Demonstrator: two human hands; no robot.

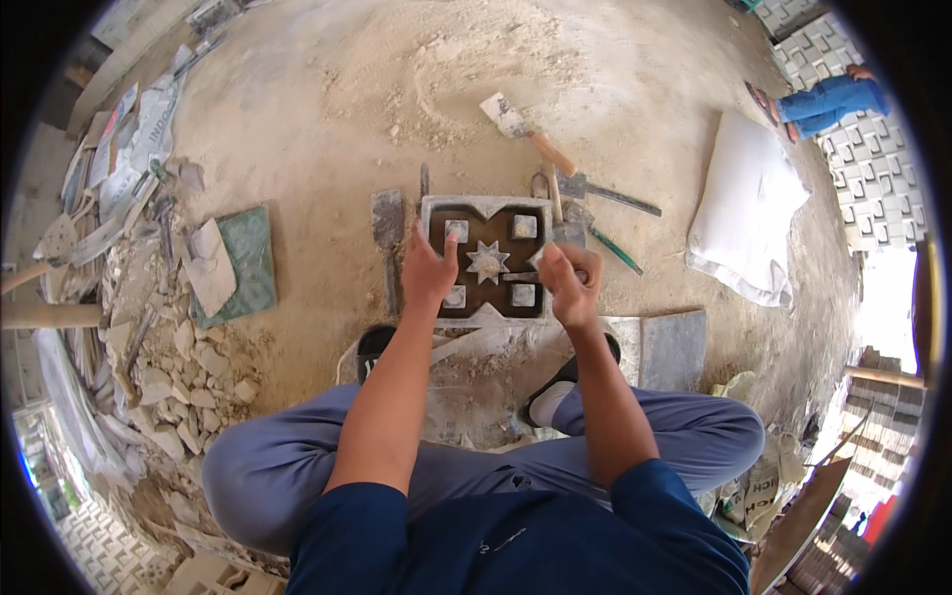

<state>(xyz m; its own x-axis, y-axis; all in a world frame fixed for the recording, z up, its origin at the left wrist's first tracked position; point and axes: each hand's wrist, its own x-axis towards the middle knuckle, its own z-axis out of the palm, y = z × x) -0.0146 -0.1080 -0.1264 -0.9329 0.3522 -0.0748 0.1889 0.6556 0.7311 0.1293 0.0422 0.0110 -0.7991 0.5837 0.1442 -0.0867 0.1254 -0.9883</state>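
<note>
A square grey mould [486, 204] lies on the ground in front of me, with a raised eight-pointed star [488, 262] at its centre and square blocks near its corners. Dark brown material fills the space between them. My left hand [430, 270] grips the mould's left side, thumb over the inner edge and fingers along the outside. Over the right side, my right hand [571, 283] is closed around a small tool, whose thin grey blade [519, 278] points left across the mould; its handle is mostly hidden.
Beyond the mould lie a wooden-handled scraper [535, 139], a dark flat tool [620, 197] and a green-handled tool [615, 249]. A trowel [388, 220] lies left. Rubble [188, 387], a green board [243, 260] and a white sack [746, 203] surround me. Another person's legs [828, 104] show far right.
</note>
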